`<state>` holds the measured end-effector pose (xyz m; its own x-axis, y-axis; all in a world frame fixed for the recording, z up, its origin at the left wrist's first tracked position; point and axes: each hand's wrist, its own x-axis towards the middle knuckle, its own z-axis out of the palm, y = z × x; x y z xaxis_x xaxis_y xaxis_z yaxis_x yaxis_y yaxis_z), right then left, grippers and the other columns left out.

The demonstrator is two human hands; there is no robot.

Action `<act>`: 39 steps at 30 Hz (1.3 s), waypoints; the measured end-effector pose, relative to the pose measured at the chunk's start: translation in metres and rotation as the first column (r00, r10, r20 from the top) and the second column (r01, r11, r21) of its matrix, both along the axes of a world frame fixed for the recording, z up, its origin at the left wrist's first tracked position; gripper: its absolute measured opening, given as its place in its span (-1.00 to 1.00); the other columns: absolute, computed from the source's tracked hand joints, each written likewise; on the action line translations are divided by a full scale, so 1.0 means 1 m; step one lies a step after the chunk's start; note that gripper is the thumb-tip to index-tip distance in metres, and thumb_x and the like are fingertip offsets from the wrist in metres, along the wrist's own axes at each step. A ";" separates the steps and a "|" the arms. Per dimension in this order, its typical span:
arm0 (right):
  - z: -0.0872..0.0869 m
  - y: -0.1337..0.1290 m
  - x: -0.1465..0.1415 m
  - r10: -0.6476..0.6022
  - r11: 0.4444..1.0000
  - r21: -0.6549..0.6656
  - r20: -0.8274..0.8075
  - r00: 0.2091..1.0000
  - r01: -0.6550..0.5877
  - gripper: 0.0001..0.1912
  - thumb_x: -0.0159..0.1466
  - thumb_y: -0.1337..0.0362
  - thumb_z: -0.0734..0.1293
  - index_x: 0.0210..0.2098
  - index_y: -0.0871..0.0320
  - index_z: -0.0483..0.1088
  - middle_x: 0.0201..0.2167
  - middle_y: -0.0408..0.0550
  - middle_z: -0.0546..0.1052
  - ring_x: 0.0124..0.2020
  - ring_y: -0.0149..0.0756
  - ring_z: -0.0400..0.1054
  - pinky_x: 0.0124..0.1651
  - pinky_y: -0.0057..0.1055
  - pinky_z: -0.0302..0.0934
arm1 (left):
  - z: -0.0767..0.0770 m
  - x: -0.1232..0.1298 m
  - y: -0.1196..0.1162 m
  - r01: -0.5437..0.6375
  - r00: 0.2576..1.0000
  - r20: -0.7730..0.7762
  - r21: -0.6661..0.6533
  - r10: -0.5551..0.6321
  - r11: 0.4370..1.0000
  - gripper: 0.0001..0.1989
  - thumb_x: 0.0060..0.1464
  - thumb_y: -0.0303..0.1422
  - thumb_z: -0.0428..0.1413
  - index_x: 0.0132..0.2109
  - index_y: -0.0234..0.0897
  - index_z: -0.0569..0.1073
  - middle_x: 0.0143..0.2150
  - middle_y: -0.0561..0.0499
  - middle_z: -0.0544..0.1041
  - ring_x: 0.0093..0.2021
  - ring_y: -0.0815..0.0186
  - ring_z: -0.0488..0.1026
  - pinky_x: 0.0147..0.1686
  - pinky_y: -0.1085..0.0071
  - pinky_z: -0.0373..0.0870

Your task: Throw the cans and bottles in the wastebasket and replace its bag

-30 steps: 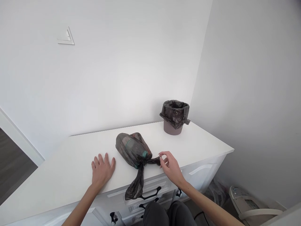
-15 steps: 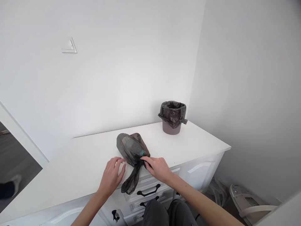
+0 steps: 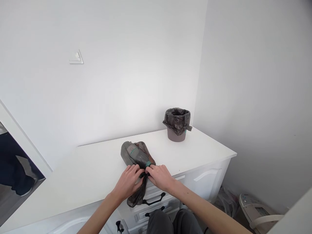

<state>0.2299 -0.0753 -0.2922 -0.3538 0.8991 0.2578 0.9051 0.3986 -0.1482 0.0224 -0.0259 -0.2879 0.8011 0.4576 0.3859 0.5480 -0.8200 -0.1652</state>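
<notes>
A filled dark garbage bag (image 3: pixel 133 154) lies on the white countertop (image 3: pixel 97 169) close to its front edge. Through the thin plastic I make out a bottle shape with a green cap, and something brownish beside it. Both hands meet at the gathered neck of the bag. My left hand (image 3: pixel 129 181) pinches the neck from the left, its fingers closed on the plastic. From the right, my right hand (image 3: pixel 159 176) grips the same spot next to the cap. The loose end of the bag hangs below over the counter's edge.
A small brown bin (image 3: pixel 176 136) lined with a black bag stands at the back right of the counter. Drawers with black handles (image 3: pixel 154 199) are below. A beige appliance (image 3: pixel 255 209) sits on the floor at right. At far left, another person's leg (image 3: pixel 18 165) shows past the door frame.
My left hand has moved right and closed on the bag's neck, meeting my right hand there. The other person's leg shows more at the left. The view has shifted slightly.
</notes>
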 end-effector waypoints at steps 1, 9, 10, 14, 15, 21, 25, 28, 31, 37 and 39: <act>0.000 -0.002 0.001 0.012 1.000 0.002 -0.007 1.000 -0.012 -0.81 0.41 0.28 0.30 0.01 0.07 0.39 -0.09 -0.04 0.60 -0.15 -0.18 0.54 -0.27 -0.38 0.23 | 0.000 0.000 -0.001 0.005 1.000 -0.004 -0.001 -0.005 1.000 -0.82 0.29 -0.37 0.02 -0.05 -0.21 0.48 -0.17 -0.06 0.47 -0.21 0.17 0.40 -0.19 0.23 0.29; 0.005 -0.015 0.007 0.056 0.998 0.019 0.035 0.998 -0.057 -0.68 0.39 0.33 0.26 0.12 0.04 0.37 -0.15 -0.04 0.61 -0.23 -0.16 0.54 -0.35 -0.39 0.13 | 0.005 -0.007 -0.009 0.005 1.000 -0.002 -0.039 -0.005 0.999 -0.84 0.20 -0.51 0.03 -0.10 -0.20 0.41 -0.16 -0.03 0.45 -0.21 0.18 0.38 -0.22 0.27 0.25; 0.006 -0.015 0.008 0.065 0.998 0.014 0.049 0.997 -0.065 -0.63 0.36 0.36 0.26 0.15 0.02 0.36 -0.15 -0.03 0.62 -0.24 -0.16 0.54 -0.36 -0.39 0.12 | 0.005 -0.008 -0.009 0.007 1.000 0.014 -0.044 -0.006 0.999 -0.82 0.21 -0.52 0.03 -0.10 -0.19 0.41 -0.15 -0.02 0.45 -0.21 0.19 0.38 -0.22 0.28 0.25; 0.008 -0.016 0.012 0.089 0.996 0.017 0.066 0.994 -0.090 -0.64 0.34 0.39 0.27 0.10 0.00 0.39 -0.14 -0.02 0.61 -0.28 -0.18 0.54 -0.37 -0.39 0.09 | 0.005 -0.012 -0.013 0.014 0.997 0.075 -0.055 -0.010 0.998 -0.84 0.25 -0.48 0.02 -0.09 -0.15 0.41 -0.15 0.00 0.47 -0.22 0.19 0.38 -0.21 0.30 0.26; 0.008 -0.016 0.012 0.084 0.996 0.025 0.063 0.994 -0.085 -0.69 0.36 0.37 0.26 0.07 0.01 0.40 -0.14 -0.03 0.61 -0.29 -0.18 0.54 -0.38 -0.39 0.09 | 0.005 -0.013 -0.014 0.014 0.997 0.082 -0.052 -0.009 0.999 -0.84 0.25 -0.48 0.03 -0.08 -0.15 0.41 -0.16 0.01 0.48 -0.22 0.19 0.38 -0.21 0.30 0.26; 0.012 -0.021 0.005 0.061 0.996 0.062 0.054 0.997 -0.064 -0.87 0.40 0.29 0.27 -0.06 0.07 0.39 -0.16 -0.04 0.60 -0.28 -0.20 0.53 -0.42 -0.38 0.03 | 0.008 -0.018 -0.020 -0.002 0.996 0.090 0.004 0.001 1.000 -0.59 0.03 -0.71 -0.03 -0.06 -0.18 0.39 -0.16 0.00 0.51 -0.20 0.19 0.39 -0.18 0.30 0.26; 0.013 -0.026 0.004 0.069 0.996 0.066 -0.040 0.997 -0.066 -0.84 0.41 0.31 0.26 -0.02 0.07 0.38 -0.14 -0.04 0.61 -0.25 -0.21 0.53 -0.39 -0.41 0.04 | 0.013 -0.023 -0.020 -0.004 0.994 0.105 0.053 -0.002 0.999 -0.66 0.18 -0.63 -0.06 0.00 -0.18 0.39 -0.16 -0.03 0.53 -0.23 0.21 0.44 -0.13 0.26 0.29; 0.013 -0.030 0.005 0.098 0.994 0.064 -0.146 0.984 -0.089 -0.83 0.41 0.32 0.25 -0.03 0.07 0.39 -0.13 -0.07 0.61 -0.27 -0.26 0.52 -0.36 -0.42 0.07 | 0.014 -0.026 -0.018 -0.033 0.992 0.126 0.069 0.024 0.997 -0.77 0.27 -0.49 -0.01 0.00 -0.17 0.41 -0.18 -0.02 0.55 -0.24 0.21 0.46 -0.13 0.25 0.33; 0.015 -0.035 0.005 0.133 0.991 0.060 -0.255 0.958 -0.122 -0.84 0.39 0.34 0.26 -0.06 0.07 0.41 -0.18 -0.11 0.62 -0.34 -0.31 0.50 -0.33 -0.42 0.12 | 0.013 -0.029 -0.016 -0.083 0.972 0.227 0.074 0.065 0.994 -0.85 0.28 -0.35 0.05 -0.05 -0.16 0.47 -0.24 -0.02 0.56 -0.25 0.20 0.48 -0.17 0.26 0.37; 0.013 -0.038 0.012 0.087 0.996 0.033 -0.447 0.890 -0.080 -0.82 0.38 0.22 0.28 -0.04 0.06 0.41 -0.24 -0.12 0.64 -0.38 -0.30 0.52 -0.28 -0.38 0.25 | 0.018 -0.034 -0.013 -0.205 0.908 0.386 0.067 0.164 0.976 -0.76 0.30 -0.29 0.02 -0.08 -0.14 0.59 -0.20 -0.07 0.57 -0.25 0.22 0.48 -0.10 0.23 0.40; 0.009 -0.036 0.016 0.052 0.999 0.014 -0.518 0.854 -0.052 -0.83 0.37 0.19 0.29 -0.06 0.05 0.40 -0.28 -0.14 0.64 -0.38 -0.28 0.52 -0.27 -0.36 0.28 | 0.019 -0.037 -0.012 -0.266 0.848 0.472 -0.015 0.242 0.964 -0.74 0.30 -0.27 0.00 -0.12 -0.15 0.59 -0.23 -0.05 0.54 -0.29 0.24 0.45 -0.14 0.25 0.40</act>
